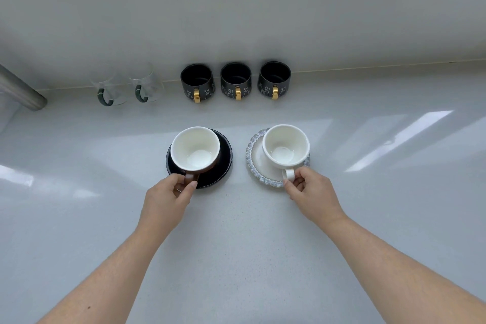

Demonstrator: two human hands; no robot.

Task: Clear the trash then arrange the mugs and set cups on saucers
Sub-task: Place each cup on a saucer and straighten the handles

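Observation:
A brown cup with a white inside [195, 148] stands on a black saucer [223, 163]; my left hand [168, 197] pinches its brown handle. A white cup [285, 145] stands on a white saucer with a frilled blue-grey rim [252, 163]; my right hand [313, 194] pinches its white handle. Along the back wall stand three black mugs with gold handles and cat drawings [197, 83] [236, 81] [274, 79], handles toward me. Left of them stand two clear glass mugs with dark green handles [109, 89] [147, 85].
The white countertop [236, 258] runs to a low wall at the back. A metal tube [21, 92] slants in at the far left edge. No trash shows in view.

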